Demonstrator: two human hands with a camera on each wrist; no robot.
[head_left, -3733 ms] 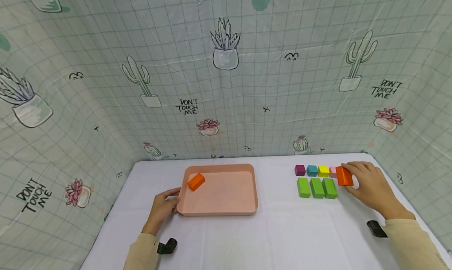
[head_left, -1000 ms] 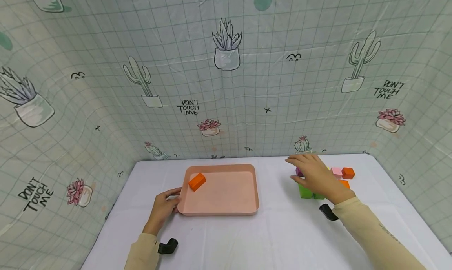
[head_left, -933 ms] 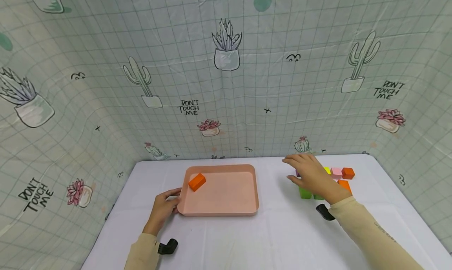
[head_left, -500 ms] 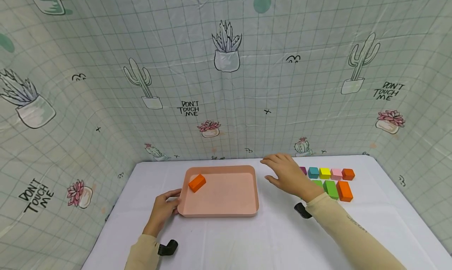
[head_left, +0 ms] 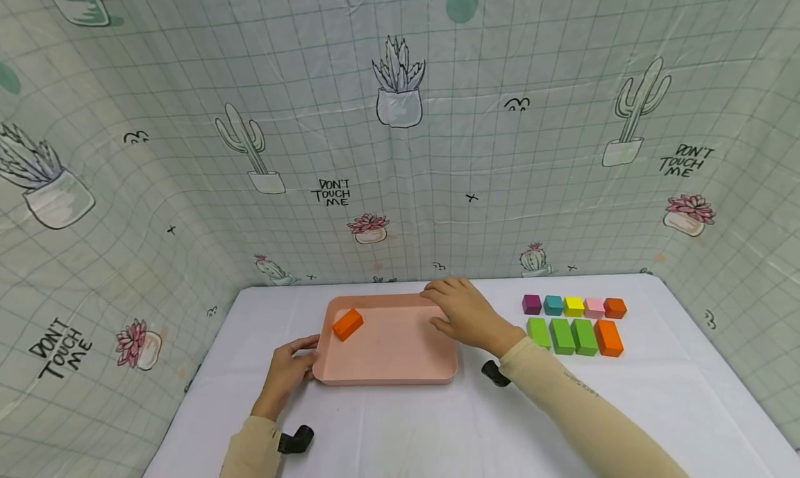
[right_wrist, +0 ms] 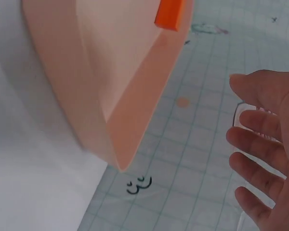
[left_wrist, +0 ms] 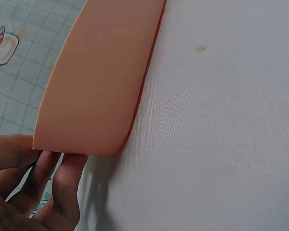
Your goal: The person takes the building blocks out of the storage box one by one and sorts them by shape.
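A shallow pink tray [head_left: 387,379] lies on the white table, with one orange rectangular block [head_left: 347,324] in its upper left corner. At the tray's left side is my left hand [head_left: 289,374], its fingertips touching the outer wall; the left wrist view shows the bent fingers [left_wrist: 67,180] against the tray's end wall [left_wrist: 96,86]. My right hand [head_left: 469,317] hovers over the tray's right end with nothing in it. In the right wrist view its fingers [right_wrist: 255,137] are spread and loosely bent, apart from the tray [right_wrist: 127,139].
Right of the tray stand two rows of blocks. The back row has purple [head_left: 532,304], teal [head_left: 553,305], yellow [head_left: 573,306], pink [head_left: 594,308] and orange [head_left: 615,308] cubes. In front are three green blocks [head_left: 562,336] and an orange one [head_left: 609,338]. A patterned cloth [head_left: 400,165] rises behind.
My right hand has set down the orange block at the right end of the front row, then moved left, unladen, over the tray. The left hand has stayed at the tray's side.
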